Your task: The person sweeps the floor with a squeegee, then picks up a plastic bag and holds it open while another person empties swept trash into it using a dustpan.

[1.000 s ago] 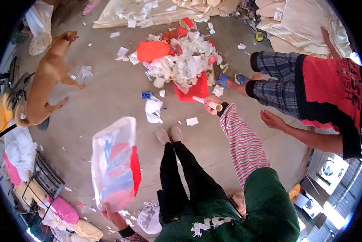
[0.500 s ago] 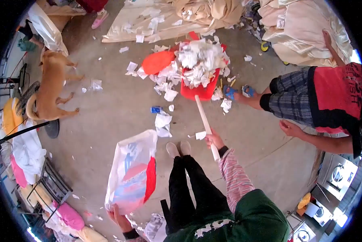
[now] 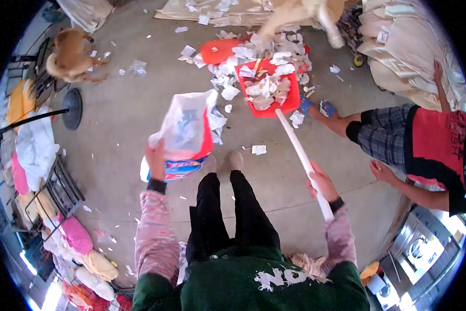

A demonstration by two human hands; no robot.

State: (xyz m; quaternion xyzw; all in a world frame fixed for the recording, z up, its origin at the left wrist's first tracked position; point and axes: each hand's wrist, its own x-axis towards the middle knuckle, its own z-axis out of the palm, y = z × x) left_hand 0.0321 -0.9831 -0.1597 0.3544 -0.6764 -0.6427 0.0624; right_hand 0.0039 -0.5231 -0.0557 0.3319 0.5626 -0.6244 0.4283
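Observation:
My left hand [image 3: 156,160] is closed on the edge of a white, red and blue printed plastic sack [image 3: 189,122], which hangs above the floor left of my shoes. My right hand [image 3: 321,181] is wrapped round the white handle [image 3: 298,142] of a red dustpan [image 3: 290,103]. Crumpled paper scraps [image 3: 266,88] lie in the pan, which rests at the near side of a paper heap [image 3: 225,72]. Beside the pan, a round red piece [image 3: 218,52] sits partly among the scraps.
To the right, a person in a red shirt [image 3: 435,129] has feet close to the dustpan. A tan dog [image 3: 69,54] is at upper left; a blurred pale animal [image 3: 308,13] is beyond the heap. A round-based stand [image 3: 73,109] and large cloth bundles [image 3: 409,46] flank the floor.
My left hand has lifted the sack forward and right. The dustpan's handle has swung right, and less paper is piled in the pan. The dog is farther up-left; the pale animal has appeared.

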